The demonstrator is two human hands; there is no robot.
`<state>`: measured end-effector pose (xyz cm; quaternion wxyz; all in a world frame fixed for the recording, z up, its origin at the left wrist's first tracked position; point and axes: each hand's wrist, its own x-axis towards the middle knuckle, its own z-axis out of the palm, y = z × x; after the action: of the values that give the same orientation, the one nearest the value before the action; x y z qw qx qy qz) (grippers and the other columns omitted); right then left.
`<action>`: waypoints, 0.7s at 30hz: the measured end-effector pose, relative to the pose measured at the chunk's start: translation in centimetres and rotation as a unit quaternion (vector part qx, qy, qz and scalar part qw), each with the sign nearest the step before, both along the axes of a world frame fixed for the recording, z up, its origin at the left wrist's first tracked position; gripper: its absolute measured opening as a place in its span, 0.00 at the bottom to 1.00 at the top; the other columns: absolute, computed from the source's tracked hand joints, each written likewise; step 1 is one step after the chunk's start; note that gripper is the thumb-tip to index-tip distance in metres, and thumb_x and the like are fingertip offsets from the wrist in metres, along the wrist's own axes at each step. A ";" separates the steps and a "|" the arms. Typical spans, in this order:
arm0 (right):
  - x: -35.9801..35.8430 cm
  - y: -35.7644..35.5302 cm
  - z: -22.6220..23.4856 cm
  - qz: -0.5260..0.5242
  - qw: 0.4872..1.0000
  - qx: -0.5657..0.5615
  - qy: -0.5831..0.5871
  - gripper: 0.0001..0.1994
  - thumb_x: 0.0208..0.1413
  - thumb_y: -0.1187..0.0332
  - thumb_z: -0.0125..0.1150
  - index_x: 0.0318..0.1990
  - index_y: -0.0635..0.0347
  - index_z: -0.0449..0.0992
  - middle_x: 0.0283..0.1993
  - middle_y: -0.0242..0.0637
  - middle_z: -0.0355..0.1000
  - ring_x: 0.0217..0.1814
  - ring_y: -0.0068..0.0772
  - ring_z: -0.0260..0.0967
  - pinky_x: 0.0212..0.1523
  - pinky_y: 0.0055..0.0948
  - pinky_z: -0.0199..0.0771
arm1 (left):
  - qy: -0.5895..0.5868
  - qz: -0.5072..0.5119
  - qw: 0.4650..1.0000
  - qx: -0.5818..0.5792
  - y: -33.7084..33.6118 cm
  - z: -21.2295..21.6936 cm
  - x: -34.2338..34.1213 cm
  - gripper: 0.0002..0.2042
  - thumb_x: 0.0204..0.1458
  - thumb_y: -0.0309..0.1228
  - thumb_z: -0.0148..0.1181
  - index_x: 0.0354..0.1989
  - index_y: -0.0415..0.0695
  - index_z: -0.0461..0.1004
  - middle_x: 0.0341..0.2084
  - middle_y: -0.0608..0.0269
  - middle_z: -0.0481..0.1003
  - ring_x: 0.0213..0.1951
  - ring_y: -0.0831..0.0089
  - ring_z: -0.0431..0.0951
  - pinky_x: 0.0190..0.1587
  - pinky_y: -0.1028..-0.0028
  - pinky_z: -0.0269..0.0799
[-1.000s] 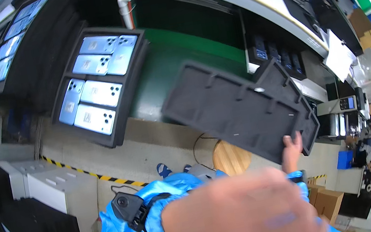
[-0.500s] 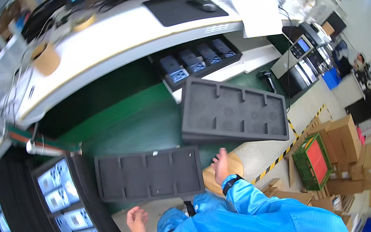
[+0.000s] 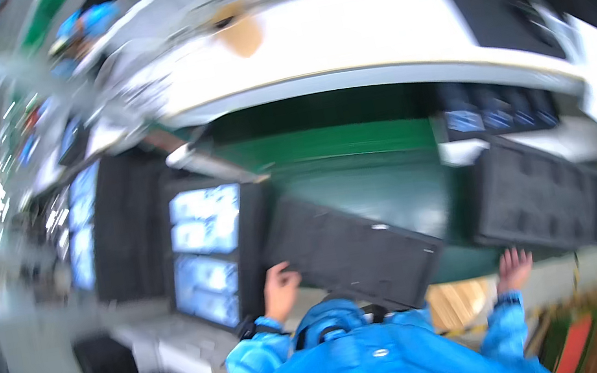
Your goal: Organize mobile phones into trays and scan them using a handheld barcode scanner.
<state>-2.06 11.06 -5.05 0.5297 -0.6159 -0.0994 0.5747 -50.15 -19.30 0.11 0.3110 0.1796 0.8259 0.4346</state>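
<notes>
My left hand is beside the near left corner of a flat black foam tray, its fingers loosely bent and apart; blur hides whether it touches the tray. The tray lies in front of me, slanting down to the right, with shallow compartments and a small white spot on its far edge. My right hand is raised right of that tray, fingers spread, holding nothing. Beyond it rests a thicker dark grey foam tray with moulded recesses. Left of my left hand stands a black tray holding pale blue-and-white boxes.
A white desk with a brown tape roll spans the far side. Beneath it sits another black tray of boxes. A round wooden stool top and a green crate with red inside are at the near right.
The view has swung left, so the desk and trays appear farther right. The flat tray now slants. My left hand has come up beside its corner; my right hand is farther from it.
</notes>
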 end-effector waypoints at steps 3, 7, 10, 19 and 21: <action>-3.6 -7.3 -5.3 0.245 0.962 0.000 -0.120 0.19 0.62 0.49 0.52 0.42 0.56 0.74 0.37 0.29 0.67 0.38 0.25 0.66 0.39 0.29 0.65 | 0.014 0.067 0.997 0.048 -1.2 3.3 -0.1 0.15 0.54 0.23 0.58 0.52 0.38 0.71 0.35 0.60 0.79 0.36 0.75 0.77 0.40 0.76 0.73; -16.3 -11.7 -1.1 0.447 0.777 0.031 -0.441 0.29 0.50 0.67 0.65 0.57 0.75 0.64 0.58 0.59 0.61 0.62 0.56 0.60 0.63 0.43 0.62 | 0.190 0.236 0.953 0.027 -8.1 7.2 -0.1 0.08 0.55 0.21 0.54 0.42 0.38 0.75 0.30 0.61 0.78 0.32 0.78 0.77 0.34 0.77 0.72; -14.8 -8.5 -7.5 0.444 0.741 0.094 -0.494 0.31 0.47 0.74 0.62 0.61 0.74 0.61 0.56 0.58 0.65 0.55 0.53 0.67 0.59 0.43 0.65 | 0.281 0.368 0.886 -0.001 -15.2 6.8 -2.3 0.05 0.52 0.22 0.56 0.37 0.38 0.75 0.24 0.66 0.73 0.29 0.79 0.73 0.33 0.76 0.69; -29.8 -5.7 4.3 0.398 0.731 0.321 -0.452 0.18 0.56 0.75 0.56 0.56 0.65 0.72 0.46 0.44 0.74 0.45 0.37 0.73 0.51 0.33 0.73 | 0.383 0.228 0.889 -0.107 -18.5 7.2 -13.4 0.19 0.48 0.26 0.59 0.50 0.36 0.70 0.44 0.48 0.72 0.50 0.54 0.71 0.54 0.59 0.65; -39.0 -12.1 11.0 0.505 0.735 0.326 -0.314 0.13 0.56 0.75 0.57 0.49 0.63 0.77 0.44 0.41 0.77 0.44 0.28 0.75 0.46 0.28 0.76 | 0.414 0.174 0.879 -0.157 -17.6 5.4 -16.6 0.29 0.47 0.30 0.62 0.59 0.34 0.64 0.46 0.45 0.70 0.53 0.50 0.68 0.57 0.58 0.62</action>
<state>-41.07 -1.02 5.93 0.2687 -0.4104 -0.7376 0.4641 -66.79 -36.86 5.46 -0.1161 0.1458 0.9547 0.2320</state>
